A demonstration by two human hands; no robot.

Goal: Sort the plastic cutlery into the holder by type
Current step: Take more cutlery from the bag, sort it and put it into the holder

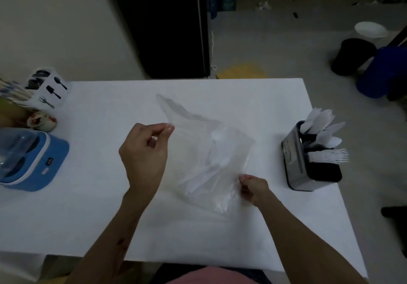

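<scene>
Item: clear bag over counter — we pinch it, left hand top edge, right hand lower corner; holder lies right, nearer right hand.

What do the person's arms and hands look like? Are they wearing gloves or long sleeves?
No gloves and no long sleeves. Both forearms are bare all the way down to the bottom of the picture. The left hand and right hand are bare too, with no rings or watch that I can see. The left forearm has a small dark reddish mark near the elbow.
</scene>
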